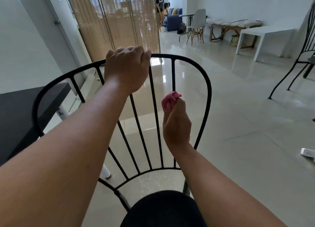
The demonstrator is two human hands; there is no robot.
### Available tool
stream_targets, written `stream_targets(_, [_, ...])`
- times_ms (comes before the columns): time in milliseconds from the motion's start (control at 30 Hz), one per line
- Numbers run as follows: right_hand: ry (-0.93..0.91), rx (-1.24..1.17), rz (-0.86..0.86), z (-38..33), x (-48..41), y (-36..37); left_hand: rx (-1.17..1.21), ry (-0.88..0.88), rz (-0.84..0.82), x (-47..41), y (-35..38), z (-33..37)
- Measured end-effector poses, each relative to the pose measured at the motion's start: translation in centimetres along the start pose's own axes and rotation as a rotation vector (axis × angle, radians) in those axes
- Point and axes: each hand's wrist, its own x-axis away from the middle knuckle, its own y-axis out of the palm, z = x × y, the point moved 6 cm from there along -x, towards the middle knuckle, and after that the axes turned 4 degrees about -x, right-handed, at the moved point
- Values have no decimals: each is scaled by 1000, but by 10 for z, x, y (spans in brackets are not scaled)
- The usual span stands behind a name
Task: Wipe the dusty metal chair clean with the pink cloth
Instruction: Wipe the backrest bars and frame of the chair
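The left hand (127,68) curls over the top rail of the metal chair (208,90), steadying it. The right hand (176,126) grips the bunched pink cloth (168,100), apparently wrapped round the backrest's rightmost upright bar, midway up. Pinch the cloth fully round that rod and slide it along the bar's length. The frame is slim, smooth, curved black rod; the cloth is soft and crumpled.

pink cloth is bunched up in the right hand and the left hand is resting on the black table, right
Not quite. The pink cloth is bunched in the right hand, but the left hand is not on the black table. It grips the top rail of the metal chair, as the head view shows.
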Motion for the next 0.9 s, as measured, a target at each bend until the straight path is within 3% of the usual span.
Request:
stream_targets(167, [194,-44,-113,57,91,16,-20,-22,-2,-1,4,0])
stream_targets(300, [482,195,-378,96,171,15,-52,-27,1,0,2,0])
stream_targets(433, [556,258,-493,98,166,3,-42,-46,-29,1,0,0])
stream_targets(500, [504,212,-500,80,137,-6,-28,-52,-27,2,-1,2])
stream_targets(700, [131,84,-240,-11,0,-31,-21,-39,-52,1,-1,3])
stream_targets(900, [132,72,-133,-55,-88,-25,-12,-16,-85,-1,1,0])
